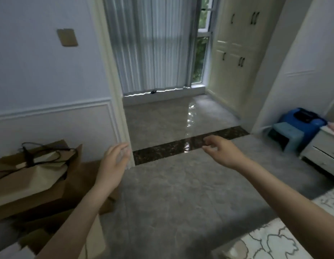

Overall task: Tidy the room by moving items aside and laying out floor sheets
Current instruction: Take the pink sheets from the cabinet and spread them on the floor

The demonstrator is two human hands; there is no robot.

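Note:
Both my arms reach forward over the grey tiled floor [171, 193]. My left hand [113, 163] is raised near the door-frame corner with fingers straight and holds nothing. My right hand [220, 150] hovers above the dark stone threshold strip [162, 149], fingers relaxed and slightly spread, empty. A heap of brown paper bags [31, 176] with black cord handles lies on the floor at the left, against the wall. A patterned white sheet or rug [274, 240] covers the floor at the bottom right.
Beyond the threshold is a small alcove with a curtained window [149, 43] and cream cabinets [235, 53]. At the right stand a blue box [304, 118], a teal stool [283, 135] and a white drawer unit [323, 152]. The door frame [121, 128] juts out beside my left hand.

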